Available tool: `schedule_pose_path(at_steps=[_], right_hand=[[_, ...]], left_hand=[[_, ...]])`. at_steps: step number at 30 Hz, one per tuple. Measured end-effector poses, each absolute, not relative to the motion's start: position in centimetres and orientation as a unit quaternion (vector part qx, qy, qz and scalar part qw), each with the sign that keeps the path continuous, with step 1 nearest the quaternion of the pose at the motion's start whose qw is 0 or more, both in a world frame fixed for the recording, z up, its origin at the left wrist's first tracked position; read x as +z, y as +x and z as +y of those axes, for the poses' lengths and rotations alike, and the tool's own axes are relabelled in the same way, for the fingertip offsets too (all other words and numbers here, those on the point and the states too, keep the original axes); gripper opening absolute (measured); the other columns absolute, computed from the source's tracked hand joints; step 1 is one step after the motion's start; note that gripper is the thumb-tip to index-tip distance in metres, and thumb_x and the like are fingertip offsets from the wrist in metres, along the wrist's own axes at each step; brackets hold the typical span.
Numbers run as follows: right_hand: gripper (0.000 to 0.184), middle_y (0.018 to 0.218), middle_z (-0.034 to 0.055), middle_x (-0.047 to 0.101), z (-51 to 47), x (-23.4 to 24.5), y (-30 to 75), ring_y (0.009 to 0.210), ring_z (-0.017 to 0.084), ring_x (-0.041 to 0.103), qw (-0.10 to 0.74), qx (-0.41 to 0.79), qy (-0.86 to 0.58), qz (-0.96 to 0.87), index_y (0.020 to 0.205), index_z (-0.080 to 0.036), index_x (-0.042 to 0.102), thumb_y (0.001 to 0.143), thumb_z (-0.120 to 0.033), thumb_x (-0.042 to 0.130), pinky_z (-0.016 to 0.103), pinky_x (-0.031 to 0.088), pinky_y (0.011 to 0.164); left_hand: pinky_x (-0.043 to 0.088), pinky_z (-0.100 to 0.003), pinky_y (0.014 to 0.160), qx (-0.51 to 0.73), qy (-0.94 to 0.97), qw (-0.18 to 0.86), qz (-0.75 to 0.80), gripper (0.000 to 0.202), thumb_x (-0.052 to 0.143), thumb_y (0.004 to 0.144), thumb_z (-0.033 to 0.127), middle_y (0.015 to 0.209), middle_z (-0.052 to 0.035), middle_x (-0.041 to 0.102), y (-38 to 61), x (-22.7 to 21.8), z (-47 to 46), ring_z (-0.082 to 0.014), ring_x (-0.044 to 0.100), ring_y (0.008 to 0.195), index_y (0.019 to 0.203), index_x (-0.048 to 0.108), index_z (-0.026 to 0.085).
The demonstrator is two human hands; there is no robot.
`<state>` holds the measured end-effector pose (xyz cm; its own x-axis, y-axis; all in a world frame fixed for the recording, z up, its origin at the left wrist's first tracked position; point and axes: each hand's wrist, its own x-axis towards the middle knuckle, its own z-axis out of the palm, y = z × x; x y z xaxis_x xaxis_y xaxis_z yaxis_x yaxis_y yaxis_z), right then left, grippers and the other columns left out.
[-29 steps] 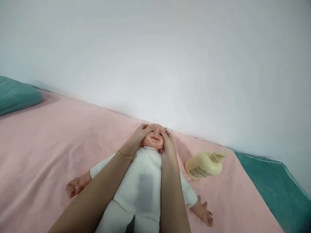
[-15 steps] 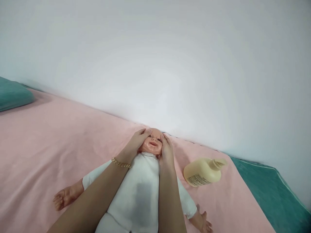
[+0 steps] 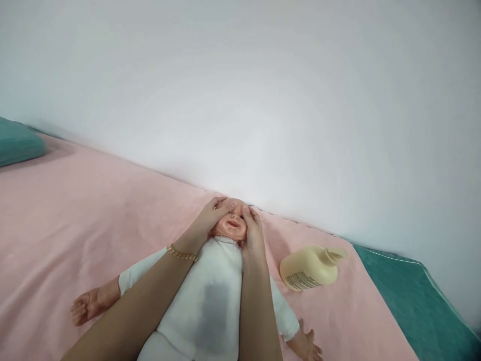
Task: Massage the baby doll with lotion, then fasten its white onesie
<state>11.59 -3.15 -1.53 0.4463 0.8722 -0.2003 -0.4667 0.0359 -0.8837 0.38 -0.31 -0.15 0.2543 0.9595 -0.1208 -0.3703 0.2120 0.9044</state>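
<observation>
A baby doll (image 3: 203, 286) in a white cloth body lies on its back, its arms spread to both sides. My left hand (image 3: 211, 216) is wrapped round one side of its head, the thumb on the forehead above the eye. On the other side, my right hand (image 3: 254, 229) cups the head, with its thumb near the brow. The doll's mouth and chin show between my palms; my hands cover the sides of its head. A gold-coloured coiled band (image 3: 182, 253) circles my left wrist.
A yellow pump bottle (image 3: 308, 268) stands to the right of the doll. Beneath is a pink sheet (image 3: 93, 200), with green cloth (image 3: 406, 281) at the right. A green pillow-like item (image 3: 18, 143) lies far left. The white wall (image 3: 240, 100) rises just behind the doll's head.
My thumbs have shifted slightly inward and up over the doll's brow. The whole view has moved a little, so everything sits slightly further left.
</observation>
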Motion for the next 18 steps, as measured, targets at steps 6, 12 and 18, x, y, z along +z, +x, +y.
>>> schedule_pose_path(at_steps=[6, 12, 18], right_hand=[[0.048, 0.104, 0.0038, 0.072, -3.2, -1.5, 11.7, 0.09, 0.022, 0.072, 0.674, 0.469, -0.535, -0.199, 0.11, -0.024, 0.058, 0.067, -0.034, 0.078, 0.032, 0.061, 0.074], [0.035, 0.097, 0.0039, 0.074, -2.7, -1.5, 11.7, 0.091, 0.022, 0.072, 0.693, 0.476, -0.514, -0.166, 0.103, -0.022, 0.062, 0.072, -0.033, 0.073, 0.035, 0.061, 0.079], [0.04, 0.108, 0.0049, 0.074, -2.4, -3.2, 13.1, 0.096, 0.025, 0.072, 0.709, 0.519, -0.45, -0.161, 0.107, -0.024, 0.064, 0.069, -0.033, 0.075, 0.044, 0.059, 0.088]], left_hand=[[0.054, -0.037, 0.087, 0.462, 0.424, 0.657, 0.418, 0.052, 0.08, 0.073, 0.037, 0.125, -0.014, 0.063, 0.3, -0.6, 0.3, -0.0287, 0.065, 0.109, 0.117, 0.059, 0.019], [0.047, -0.04, 0.1, 0.492, 0.409, 0.651, 0.408, 0.044, 0.074, 0.077, 0.04, 0.125, -0.0142, 0.064, 0.7, -0.2, 0.1, -0.0294, 0.06, 0.118, 0.111, 0.063, 0.016], [0.052, -0.04, 0.095, 0.514, 0.373, 0.702, 0.321, 0.041, 0.075, 0.076, 0.045, 0.117, -0.0121, 0.069, 1.0, -1.5, 0.6, -0.028, 0.065, 0.109, 0.106, 0.066, 0.018]])
